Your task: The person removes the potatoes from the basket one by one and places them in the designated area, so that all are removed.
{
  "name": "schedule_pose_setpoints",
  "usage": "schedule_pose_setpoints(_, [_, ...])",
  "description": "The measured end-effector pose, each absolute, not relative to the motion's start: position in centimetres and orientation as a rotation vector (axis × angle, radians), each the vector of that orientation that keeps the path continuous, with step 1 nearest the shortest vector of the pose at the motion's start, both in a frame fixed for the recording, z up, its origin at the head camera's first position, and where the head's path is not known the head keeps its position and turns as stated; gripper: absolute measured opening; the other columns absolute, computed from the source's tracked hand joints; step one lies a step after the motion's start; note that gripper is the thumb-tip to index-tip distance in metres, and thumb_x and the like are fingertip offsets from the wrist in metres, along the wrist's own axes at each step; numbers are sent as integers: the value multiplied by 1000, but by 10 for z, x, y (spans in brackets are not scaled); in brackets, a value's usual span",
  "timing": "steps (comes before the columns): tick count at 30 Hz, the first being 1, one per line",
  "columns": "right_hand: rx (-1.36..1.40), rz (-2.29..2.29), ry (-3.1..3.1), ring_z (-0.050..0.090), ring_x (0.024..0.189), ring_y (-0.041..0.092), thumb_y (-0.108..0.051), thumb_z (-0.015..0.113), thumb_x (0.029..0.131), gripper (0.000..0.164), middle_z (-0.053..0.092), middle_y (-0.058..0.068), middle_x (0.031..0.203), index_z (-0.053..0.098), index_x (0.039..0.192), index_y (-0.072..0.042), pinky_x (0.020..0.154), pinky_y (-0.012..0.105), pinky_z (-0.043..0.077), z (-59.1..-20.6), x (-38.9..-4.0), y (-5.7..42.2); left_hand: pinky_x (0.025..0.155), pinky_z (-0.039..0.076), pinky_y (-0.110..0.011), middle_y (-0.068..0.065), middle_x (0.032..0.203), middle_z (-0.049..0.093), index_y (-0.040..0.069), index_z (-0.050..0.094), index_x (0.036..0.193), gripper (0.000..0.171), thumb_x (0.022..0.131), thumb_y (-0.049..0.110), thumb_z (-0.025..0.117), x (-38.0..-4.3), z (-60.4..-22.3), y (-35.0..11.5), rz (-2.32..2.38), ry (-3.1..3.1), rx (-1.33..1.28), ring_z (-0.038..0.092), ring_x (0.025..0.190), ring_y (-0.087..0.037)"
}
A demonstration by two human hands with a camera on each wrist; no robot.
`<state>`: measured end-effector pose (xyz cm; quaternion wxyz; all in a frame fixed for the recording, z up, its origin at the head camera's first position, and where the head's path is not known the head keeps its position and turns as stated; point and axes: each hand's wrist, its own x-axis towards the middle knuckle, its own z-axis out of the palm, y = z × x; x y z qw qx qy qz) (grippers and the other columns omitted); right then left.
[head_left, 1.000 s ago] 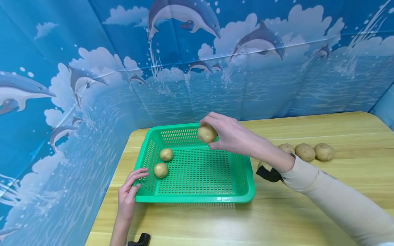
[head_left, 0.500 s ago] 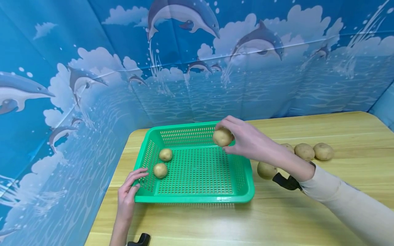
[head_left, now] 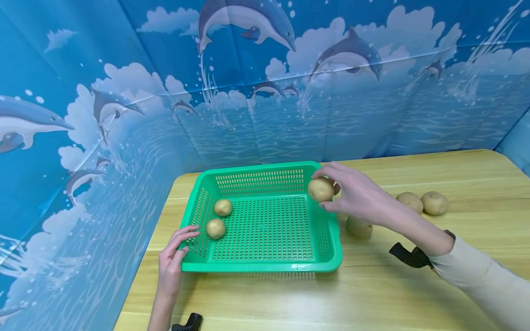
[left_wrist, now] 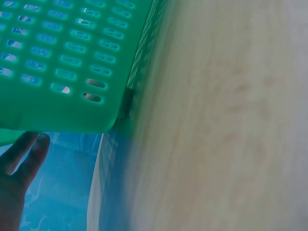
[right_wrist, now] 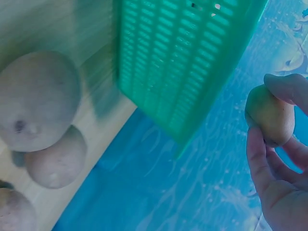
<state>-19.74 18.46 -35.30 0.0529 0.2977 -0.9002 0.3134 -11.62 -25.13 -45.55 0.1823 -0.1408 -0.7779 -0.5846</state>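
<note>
In the head view, my right hand pinches a potato between thumb and fingers, over the right end of the green basket. The right wrist view shows the same potato between the fingertips, clear of the basket wall. My left hand holds the basket's front left corner, fingers reaching over the rim. In the left wrist view, two fingertips meet the rim's underside. Inside the basket, toward its left wall, lie two potatoes, one farther back and one nearer.
Right of the basket, one potato lies on the wooden table, partly behind my right hand. Two more potatoes, one left and one right, sit farther right. A blue dolphin-print curtain hangs behind the table.
My right hand has moved right with the potato, from over the basket's middle to its right end. It now hides one table potato. My left hand has stayed in place.
</note>
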Motion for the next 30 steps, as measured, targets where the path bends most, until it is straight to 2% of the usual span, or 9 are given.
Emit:
schedule_pose_setpoints(5, [863, 960, -2751, 58, 85, 15, -10, 83, 75, 52, 57, 2, 122, 59, 121, -15, 65, 32, 52, -358, -192, 197, 112, 29, -31, -20, 128, 58, -7, 66, 114, 46, 83, -18, 34, -116, -455, -252, -1648, -2194, -394, 43, 132, -30])
schedule_pose_setpoints(13, [785, 946, -2736, 56, 82, 13, -6, 79, 74, 49, 59, -4, 113, 61, 118, -19, 66, 32, 51, -368, -184, 217, 112, 29, -31, -20, 128, 58, -8, 66, 114, 45, 84, -18, 35, -115, -455, -251, -1655, -2196, -389, 43, 132, -30])
schedule_pose_setpoints(17, [757, 952, -2734, 55, 82, 12, -7, 82, 74, 51, 58, -6, 113, 61, 118, -20, 66, 30, 50, -375, -178, 228, 112, 29, -31, -18, 129, 58, -6, 66, 114, 45, 84, -17, 35, -116, -455, -251, -1661, -2194, -383, 43, 132, -29])
schedule_pose_setpoints(23, [719, 970, -2757, 53, 81, 15, -11, 85, 74, 53, 58, -2, 112, 60, 120, -18, 66, 29, 48, -387, -171, 243, 111, 29, -31, -21, 128, 57, -6, 66, 114, 45, 84, -17, 34, -116, -456, -251, -1672, -2185, -391, 42, 132, -31])
schedule_pose_setpoints(30, [678, 936, -2726, 54, 82, 12, -11, 86, 73, 55, 59, -1, 111, 59, 121, -13, 68, 27, 49, -404, -163, 260, 111, 29, -31, -20, 128, 57, -6, 67, 114, 45, 85, -17, 34, -116, -457, -252, -1670, -2187, -385, 43, 132, -30])
